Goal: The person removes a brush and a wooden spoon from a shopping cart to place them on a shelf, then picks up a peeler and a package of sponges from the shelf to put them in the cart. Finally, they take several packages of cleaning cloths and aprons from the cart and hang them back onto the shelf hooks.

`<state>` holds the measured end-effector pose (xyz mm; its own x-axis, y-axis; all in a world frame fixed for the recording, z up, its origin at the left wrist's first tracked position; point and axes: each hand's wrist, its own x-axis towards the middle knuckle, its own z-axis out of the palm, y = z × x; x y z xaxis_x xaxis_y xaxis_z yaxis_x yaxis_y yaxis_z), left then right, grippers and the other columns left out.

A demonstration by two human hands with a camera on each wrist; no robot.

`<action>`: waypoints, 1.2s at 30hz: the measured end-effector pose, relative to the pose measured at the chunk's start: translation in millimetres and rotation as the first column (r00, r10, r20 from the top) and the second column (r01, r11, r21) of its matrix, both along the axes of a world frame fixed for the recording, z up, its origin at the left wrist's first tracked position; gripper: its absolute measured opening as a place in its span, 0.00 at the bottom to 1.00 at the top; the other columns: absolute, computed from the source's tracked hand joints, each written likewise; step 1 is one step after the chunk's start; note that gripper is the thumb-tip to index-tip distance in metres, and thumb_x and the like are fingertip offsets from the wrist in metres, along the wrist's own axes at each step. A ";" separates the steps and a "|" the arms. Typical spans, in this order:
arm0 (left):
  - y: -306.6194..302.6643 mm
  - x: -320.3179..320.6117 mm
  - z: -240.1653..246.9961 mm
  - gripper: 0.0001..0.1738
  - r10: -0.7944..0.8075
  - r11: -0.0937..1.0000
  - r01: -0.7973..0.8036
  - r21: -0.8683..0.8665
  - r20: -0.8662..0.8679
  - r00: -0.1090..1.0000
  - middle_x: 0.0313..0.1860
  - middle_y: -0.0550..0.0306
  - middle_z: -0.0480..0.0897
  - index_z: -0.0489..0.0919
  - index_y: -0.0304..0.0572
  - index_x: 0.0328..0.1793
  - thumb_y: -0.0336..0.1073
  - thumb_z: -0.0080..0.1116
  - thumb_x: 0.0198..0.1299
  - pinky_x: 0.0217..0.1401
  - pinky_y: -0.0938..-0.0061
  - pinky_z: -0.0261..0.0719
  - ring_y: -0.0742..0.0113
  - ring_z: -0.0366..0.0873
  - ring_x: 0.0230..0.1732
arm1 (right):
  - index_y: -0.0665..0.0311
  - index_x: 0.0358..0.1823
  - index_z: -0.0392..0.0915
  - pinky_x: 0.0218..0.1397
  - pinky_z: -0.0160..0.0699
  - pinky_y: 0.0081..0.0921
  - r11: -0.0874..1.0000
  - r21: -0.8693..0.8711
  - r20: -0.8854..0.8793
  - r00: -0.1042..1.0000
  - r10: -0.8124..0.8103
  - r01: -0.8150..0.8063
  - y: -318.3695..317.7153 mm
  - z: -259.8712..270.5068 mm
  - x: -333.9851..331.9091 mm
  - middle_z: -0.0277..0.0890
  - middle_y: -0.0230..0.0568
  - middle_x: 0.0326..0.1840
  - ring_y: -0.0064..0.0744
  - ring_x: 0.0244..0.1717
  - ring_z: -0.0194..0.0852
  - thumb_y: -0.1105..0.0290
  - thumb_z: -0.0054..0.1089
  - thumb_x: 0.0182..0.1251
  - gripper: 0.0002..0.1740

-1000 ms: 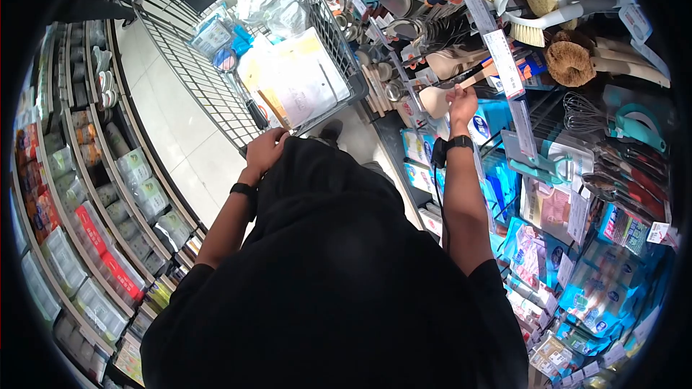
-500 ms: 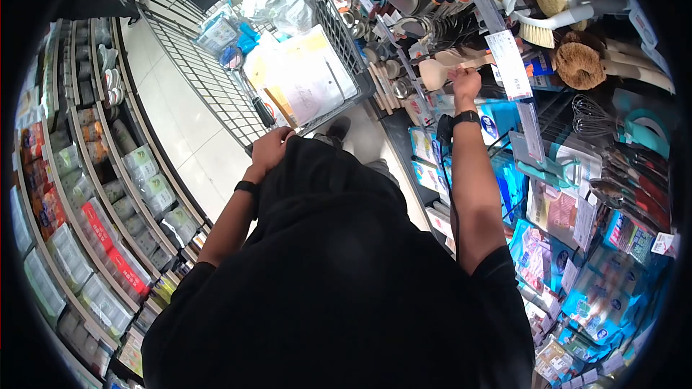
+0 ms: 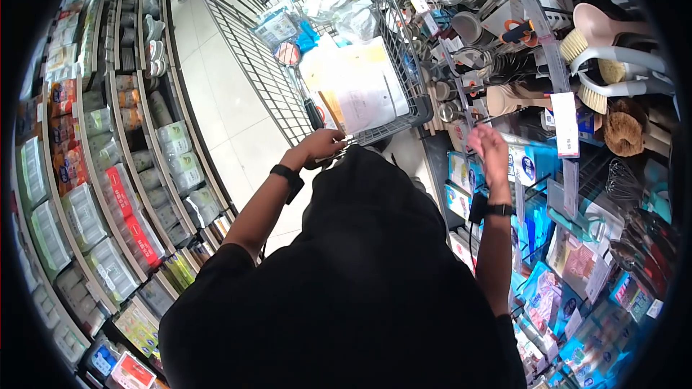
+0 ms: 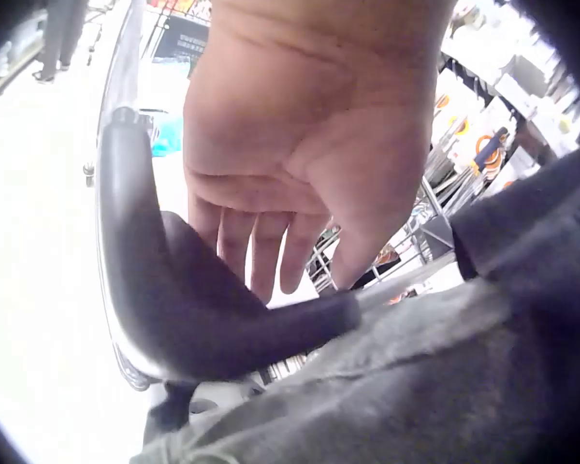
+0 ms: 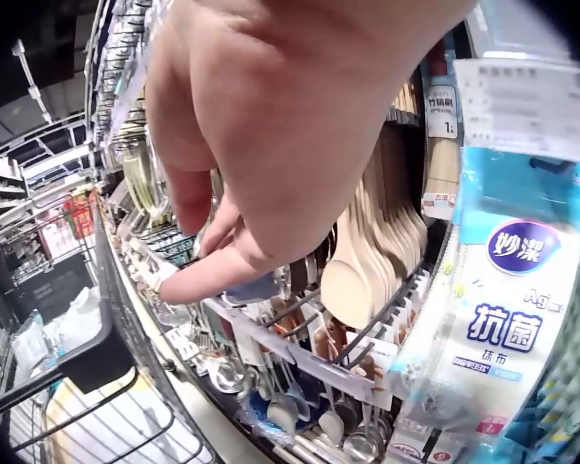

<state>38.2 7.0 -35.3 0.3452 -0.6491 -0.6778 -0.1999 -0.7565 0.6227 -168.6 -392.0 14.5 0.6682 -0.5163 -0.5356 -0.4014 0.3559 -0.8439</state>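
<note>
My right hand (image 3: 491,151) hangs in front of the shelf rack, its fingers loosely bent and nothing between them. Beside it, a row of wooden spoons (image 5: 353,290) hangs on the rack, bowls outward; the same wooden spoons (image 3: 504,99) show just past my fingertips in the head view. My left hand (image 3: 322,147) is at the near end of the shopping cart (image 3: 425,109). In the left wrist view its fingers (image 4: 271,246) extend loosely downward beside the cart's black handle (image 4: 130,232), curled round nothing.
Inside the cart lie a white-and-yellow package (image 3: 357,83) and clear plastic bags (image 3: 335,7). Brushes (image 3: 613,57), price tags (image 3: 566,126) and blue cloth packs (image 5: 507,280) crowd the right rack. Stocked shelves (image 3: 122,173) line the aisle's left side.
The right hand has let go of a wooden spoon and drawn back from the rack. The left hand's fingers have loosened at the cart handle. The head view has turned left.
</note>
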 end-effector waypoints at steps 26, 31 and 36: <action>-28.3 102.6 -141.3 0.16 -0.926 0.371 0.660 0.654 0.201 0.321 0.65 0.62 0.76 0.83 0.57 0.58 0.38 0.56 0.65 0.63 0.62 0.77 0.62 0.72 0.68 | 0.67 0.56 0.77 0.47 0.81 0.26 0.998 0.039 -0.557 0.831 -0.020 0.050 147.9 11.8 -262.1 0.83 0.41 0.46 0.30 0.46 0.84 0.67 0.53 0.74 0.15; -34.0 107.9 -131.5 0.18 -0.665 0.628 0.740 0.241 0.660 0.349 0.58 0.60 0.76 0.78 0.50 0.55 0.29 0.58 0.56 0.61 0.65 0.73 0.60 0.74 0.58 | 0.67 0.56 0.77 0.46 0.82 0.26 0.998 0.023 -0.554 0.832 -0.029 0.050 157.5 5.2 -269.2 0.83 0.42 0.45 0.30 0.45 0.84 0.67 0.52 0.75 0.15; -68.9 101.4 -107.7 0.33 -0.922 0.376 0.838 0.394 0.065 0.383 0.64 0.54 0.75 0.79 0.47 0.59 0.28 0.74 0.41 0.61 0.60 0.77 0.54 0.77 0.62 | 0.67 0.55 0.77 0.47 0.80 0.25 0.997 0.050 -0.567 0.823 -0.015 0.052 161.7 8.0 -264.1 0.83 0.41 0.45 0.30 0.45 0.84 0.67 0.52 0.75 0.15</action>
